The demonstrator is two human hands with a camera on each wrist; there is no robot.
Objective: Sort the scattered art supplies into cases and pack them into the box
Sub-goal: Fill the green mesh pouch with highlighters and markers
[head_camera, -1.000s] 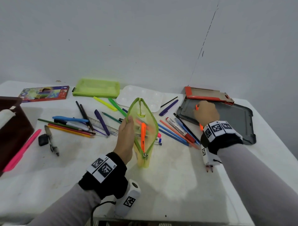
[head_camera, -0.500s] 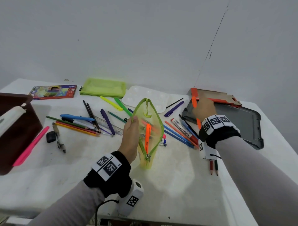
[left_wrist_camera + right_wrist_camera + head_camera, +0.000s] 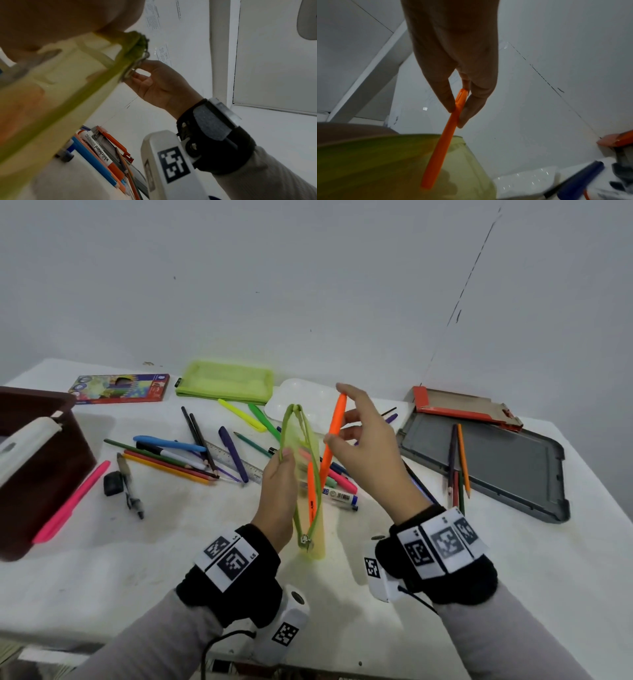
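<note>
the left hand (image 3: 275,491) grips one lip of the pouch (image 3: 306,474), standing it on the worktop (image 3: 171,542) with its mouth up and open. just right of it, the right hand (image 3: 363,446) pinches an orange pen (image 3: 334,433), long axis near upright, lower tip at the mouth's right edge. i judge the pen must go down and slightly left, beside the orange pen already inside.

A translucent lime-green zip pouch (image 3: 305,474) stood upright near the table's middle, unzipped, an orange pen (image 3: 311,491) inside. A second orange pen (image 3: 333,436) tilted steeply, its lower end at the pouch's open mouth.
</note>
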